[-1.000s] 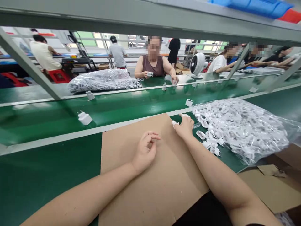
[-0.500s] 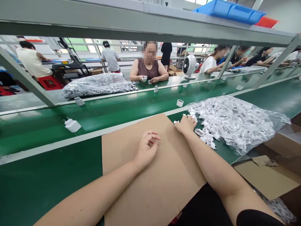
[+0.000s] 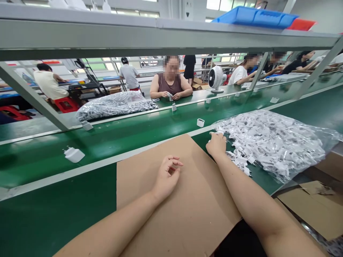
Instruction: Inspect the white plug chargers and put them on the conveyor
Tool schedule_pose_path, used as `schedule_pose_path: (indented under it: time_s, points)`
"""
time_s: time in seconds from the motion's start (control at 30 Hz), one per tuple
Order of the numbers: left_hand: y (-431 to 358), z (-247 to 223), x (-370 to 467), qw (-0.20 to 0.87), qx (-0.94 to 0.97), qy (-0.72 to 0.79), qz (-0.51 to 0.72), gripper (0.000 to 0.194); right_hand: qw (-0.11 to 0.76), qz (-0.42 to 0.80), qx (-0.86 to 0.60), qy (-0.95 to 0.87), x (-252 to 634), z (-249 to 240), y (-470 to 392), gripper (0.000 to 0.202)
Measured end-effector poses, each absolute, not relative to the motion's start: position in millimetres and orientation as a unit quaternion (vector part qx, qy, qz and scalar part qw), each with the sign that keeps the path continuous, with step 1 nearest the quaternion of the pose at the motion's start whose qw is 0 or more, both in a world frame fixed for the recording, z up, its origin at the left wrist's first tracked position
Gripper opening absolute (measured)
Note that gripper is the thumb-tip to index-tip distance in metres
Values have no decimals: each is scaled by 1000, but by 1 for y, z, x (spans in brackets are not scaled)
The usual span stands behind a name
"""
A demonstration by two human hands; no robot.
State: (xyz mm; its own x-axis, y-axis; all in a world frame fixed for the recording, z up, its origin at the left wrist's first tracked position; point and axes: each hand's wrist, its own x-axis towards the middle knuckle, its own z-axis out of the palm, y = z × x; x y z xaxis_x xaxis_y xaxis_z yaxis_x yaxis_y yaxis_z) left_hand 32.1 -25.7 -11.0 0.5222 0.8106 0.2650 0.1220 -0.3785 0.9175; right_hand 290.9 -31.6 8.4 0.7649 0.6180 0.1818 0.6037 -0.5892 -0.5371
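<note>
Where right hand [image 3: 217,145] reaches, plugs [image 3: 241,163] point variously

Right hand [image 3: 216,144] beside white parts [image 3: 268,142], cardboard [image 3: 198,196]

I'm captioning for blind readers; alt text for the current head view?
A person's right hand is beside a clear bag of white plug casings; the left hand is over a cardboard sheet. Beyond, white plugs dot a green conveyor.

Cardboard sheet [image 3: 150,182], 6 o'clock: plain brown. Plugs [image 3: 270,137], 3 o'clock: white. Belt [image 3: 128,132], 9 o'clock: green. Tray [image 3: 301,25], 2 o'clock: red.
</note>
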Motion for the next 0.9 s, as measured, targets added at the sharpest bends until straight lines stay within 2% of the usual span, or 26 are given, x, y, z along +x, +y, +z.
schedule_pose_path:
  time_s: [0.17, 0.33, 0.5, 0.67, 0.77, 0.9]
  points:
    - [-26, -10, 32, 472, 738, 320, 362, 13, 360, 48, -850, -380, 292, 8, -33, 46]
    - [-25, -9, 32, 481, 734, 318, 359, 12, 482, 80, -780, -391, 287, 12, -32, 47]
    - [-27, -6, 35, 520, 702, 335, 353, 19, 582, 224, -667, -406, 257, 10, -31, 45]
    - [-30, 0, 40, 576, 661, 337, 343, 37, 625, 425, -532, -382, 216, 12, -43, 42]
    - [-30, 0, 42, 593, 651, 315, 354, 29, 630, 520, -459, -349, 204, 17, -52, 39]
    - [-27, -3, 43, 607, 634, 332, 347, 19, 602, 534, -444, -394, 201, 19, -57, 40]
